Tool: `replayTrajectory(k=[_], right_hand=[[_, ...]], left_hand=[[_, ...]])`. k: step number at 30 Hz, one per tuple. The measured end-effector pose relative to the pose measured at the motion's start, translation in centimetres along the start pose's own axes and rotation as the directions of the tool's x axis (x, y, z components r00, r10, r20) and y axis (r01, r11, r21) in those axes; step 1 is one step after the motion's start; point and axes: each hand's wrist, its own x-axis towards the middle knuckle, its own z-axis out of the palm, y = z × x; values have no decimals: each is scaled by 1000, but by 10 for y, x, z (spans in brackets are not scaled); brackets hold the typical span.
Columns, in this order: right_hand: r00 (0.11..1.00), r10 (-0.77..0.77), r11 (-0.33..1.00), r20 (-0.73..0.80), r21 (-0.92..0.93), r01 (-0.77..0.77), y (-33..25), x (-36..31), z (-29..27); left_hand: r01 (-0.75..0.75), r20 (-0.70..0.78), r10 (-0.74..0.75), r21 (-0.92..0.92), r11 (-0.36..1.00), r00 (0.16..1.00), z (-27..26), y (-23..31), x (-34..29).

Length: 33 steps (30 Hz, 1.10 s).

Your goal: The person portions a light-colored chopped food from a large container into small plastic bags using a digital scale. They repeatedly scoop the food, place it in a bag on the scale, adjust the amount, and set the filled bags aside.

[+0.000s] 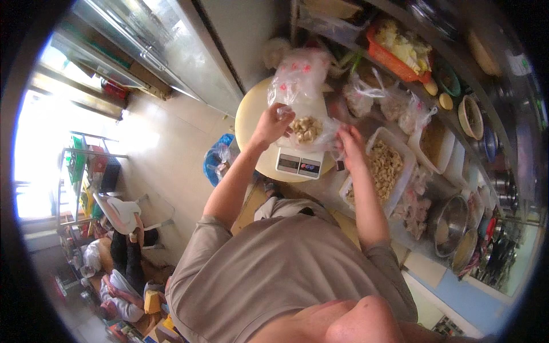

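A clear plastic bag (327, 132) with pale beige chunks (307, 130) in it rests on a white kitchen scale (298, 162). My left hand (273, 124) pinches the bag's left edge, its fingers closed. At the opposite edge, my right hand (351, 144) is closed on the plastic, with some fingers hidden from view. The scale stands on a round, cream-coloured top (250, 130). Just beyond the chunks lies a stack of thin plastic bags (297, 71) with red print. Close to my right forearm sits a white tub (409, 171) of similar beige pieces.
Filled plastic bags (394, 106), an orange basket (374, 48) of leafy vegetables and a steel bowl (449, 220) crowd the right side. A blue bin (211, 162) stands on the floor at left. Another person (123, 297) sits at lower left, near a white chair (117, 210).
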Motion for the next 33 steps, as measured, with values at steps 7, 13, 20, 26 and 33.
replayTrajectory(k=[7,13,20,26,33], right_hand=[[975,-158,968,-159,-221,121,-8,5,-56],[998,-52,952,-43,-305,36,3,-6,-82],[994,12,936,-106,-348,-48,11,-20,-96],[996,-6,929,-93,-370,-29,16,-28,-106],[988,-34,900,-154,-434,-36,12,-50,-111]], left_hand=[[-167,-143,149,-131,977,979,-48,-54,-17],[170,-261,-208,-161,972,943,-57,-105,-38],[193,-227,-211,-103,976,951,-51,-116,-42],[168,-201,-191,-125,978,961,-46,-105,-39],[207,-182,-233,-148,967,955,-45,-111,-43]])
